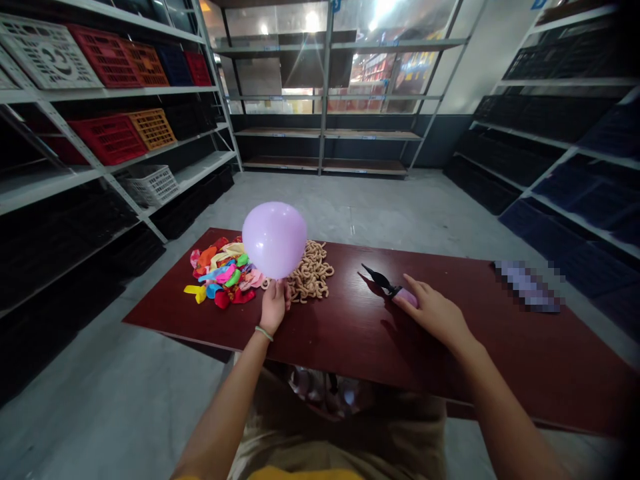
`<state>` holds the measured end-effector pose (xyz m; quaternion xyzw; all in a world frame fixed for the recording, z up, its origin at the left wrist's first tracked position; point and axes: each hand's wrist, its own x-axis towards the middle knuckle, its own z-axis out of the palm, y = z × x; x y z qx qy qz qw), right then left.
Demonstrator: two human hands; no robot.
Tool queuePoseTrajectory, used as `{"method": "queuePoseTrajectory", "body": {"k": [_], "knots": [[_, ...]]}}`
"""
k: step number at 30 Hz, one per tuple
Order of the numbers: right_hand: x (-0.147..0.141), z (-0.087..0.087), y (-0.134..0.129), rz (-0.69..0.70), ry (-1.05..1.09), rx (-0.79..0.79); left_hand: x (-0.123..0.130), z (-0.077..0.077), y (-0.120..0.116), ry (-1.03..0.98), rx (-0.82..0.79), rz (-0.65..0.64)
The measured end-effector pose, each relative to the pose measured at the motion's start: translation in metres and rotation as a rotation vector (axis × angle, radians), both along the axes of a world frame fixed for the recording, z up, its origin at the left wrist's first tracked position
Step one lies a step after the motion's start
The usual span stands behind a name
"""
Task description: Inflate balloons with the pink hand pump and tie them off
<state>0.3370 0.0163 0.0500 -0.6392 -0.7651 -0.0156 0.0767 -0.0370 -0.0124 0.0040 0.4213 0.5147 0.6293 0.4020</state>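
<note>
Dark red wooden table (350, 340) among metal shelves (325, 133).
Left hand (274, 308) closes on a lilac rubber balloon (274, 240) at its 12 o'clock, neck hidden; right hand (434, 313) grips a black-and-pink pump (386, 284).

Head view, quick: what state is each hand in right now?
Left hand: closed, holding the neck of a lilac balloon.
Right hand: on a pink balloon pump; grip cannot be told.

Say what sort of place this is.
Probably a shop's stockroom or a store area: rows of metal shelving, plastic crates on the racks, and what looks like a lit shop beyond the glass.
</note>
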Motion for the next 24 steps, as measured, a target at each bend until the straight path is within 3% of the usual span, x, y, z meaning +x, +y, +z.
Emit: {"method": "queuePoseTrajectory", "body": {"k": [4, 5, 8, 13, 18, 24], "knots": [[-0.033, 0.001, 0.014, 0.149, 0.092, 0.278, 0.001, 0.000, 0.000, -0.045, -0.009, -0.022], [-0.048, 0.001, 0.019, 0.208, 0.151, 0.286, 0.002, 0.000, 0.000, -0.055, -0.009, -0.034], [-0.103, -0.005, 0.039, 0.348, 0.279, 0.150, 0.003, 0.000, -0.001, -0.066, -0.005, -0.053], [-0.170, -0.034, 0.071, 0.289, 0.372, 0.081, 0.001, -0.002, -0.002, -0.049, -0.019, -0.050], [-0.174, -0.054, 0.076, 0.213, 0.579, 0.034, -0.001, -0.003, 0.000, -0.014, -0.041, -0.018], [-0.151, -0.040, 0.074, 0.144, 0.974, -0.064, 0.002, -0.003, 0.001, -0.009, -0.044, -0.065]]}}
